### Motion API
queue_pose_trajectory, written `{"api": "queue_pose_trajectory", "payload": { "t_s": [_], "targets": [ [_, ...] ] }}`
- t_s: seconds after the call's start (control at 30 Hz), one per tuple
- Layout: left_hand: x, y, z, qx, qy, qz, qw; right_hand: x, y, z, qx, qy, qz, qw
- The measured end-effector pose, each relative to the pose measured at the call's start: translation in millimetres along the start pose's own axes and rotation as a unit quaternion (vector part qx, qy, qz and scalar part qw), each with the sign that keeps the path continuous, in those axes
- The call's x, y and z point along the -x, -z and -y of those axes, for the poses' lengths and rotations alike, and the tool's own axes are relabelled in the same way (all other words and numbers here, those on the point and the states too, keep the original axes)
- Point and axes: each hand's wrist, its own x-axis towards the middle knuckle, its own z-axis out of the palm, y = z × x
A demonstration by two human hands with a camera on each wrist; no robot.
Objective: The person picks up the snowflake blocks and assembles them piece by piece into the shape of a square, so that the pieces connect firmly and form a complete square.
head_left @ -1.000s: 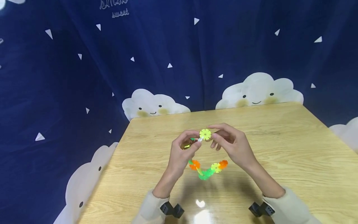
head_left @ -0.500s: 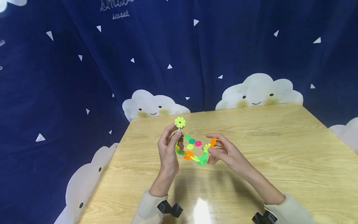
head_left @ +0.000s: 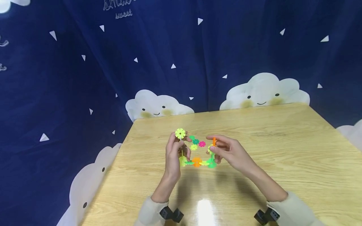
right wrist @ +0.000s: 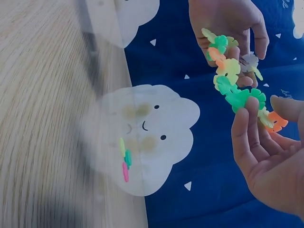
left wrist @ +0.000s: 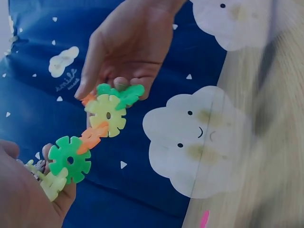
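A chain of slotted plastic flower discs hangs between my hands, with an orange disc (head_left: 196, 162) near its middle. My left hand (head_left: 171, 158) pinches one end, where a white disc (right wrist: 249, 62) joins a yellow disc (head_left: 180, 133) that stands up above the thumb. Beside the other end, my right hand (head_left: 236, 155) pinches the chain between thumb and fingers. There an orange end disc (right wrist: 277, 122) sticks out beside a pale yellow one. Green discs (right wrist: 244, 99) lie along the right hand's fingertips. Part of the chain is hidden behind the left fingers.
On the wooden table (head_left: 268, 135), beyond the chain, lie a few loose discs: a pink disc (head_left: 202, 144), a yellow disc (head_left: 194, 147) and green ones (head_left: 195, 142). A dark blue curtain (head_left: 169, 37) with clouds hangs behind the table.
My hands have moved apart. The left carried its yellow and white discs leftward, while the right left the yellow disc and took hold near the chain's orange end. Loose discs now show between them.
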Motion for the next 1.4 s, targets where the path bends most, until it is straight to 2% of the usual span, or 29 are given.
{"api": "queue_pose_trajectory", "payload": {
  "t_s": [0.33,0.57,0.73,0.87,1.1,1.23,1.4],
  "targets": [
    [3.2,1.9,4.0,-0.006,0.011,-0.039,0.9992,-6,-2,-6,0.007,-0.004,0.036,0.999],
    [1.7,9.6,-3.6,-0.004,0.011,-0.054,0.9985,-11,5,-17,-0.038,-0.004,0.060,0.997],
    [-1.5,17.4,-8.1,0.008,0.014,-0.071,0.9973,-28,13,-30,-0.063,0.003,0.045,0.997],
    [-3.2,23.4,-10.4,0.007,0.011,-0.080,0.9967,-47,15,-45,-0.080,-0.026,0.013,0.996],
    [-2.1,27.6,-11.1,0.002,0.004,-0.081,0.9967,-74,12,-79,-0.058,-0.101,-0.023,0.993],
    [-2.3,28.4,-10.7,-0.006,-0.003,-0.084,0.9965,-85,7,-97,-0.043,-0.143,-0.025,0.989],
    [-2.2,28.3,-12.0,-0.006,-0.010,-0.087,0.9962,-92,3,-113,-0.011,-0.161,-0.012,0.987]
  ]
}}
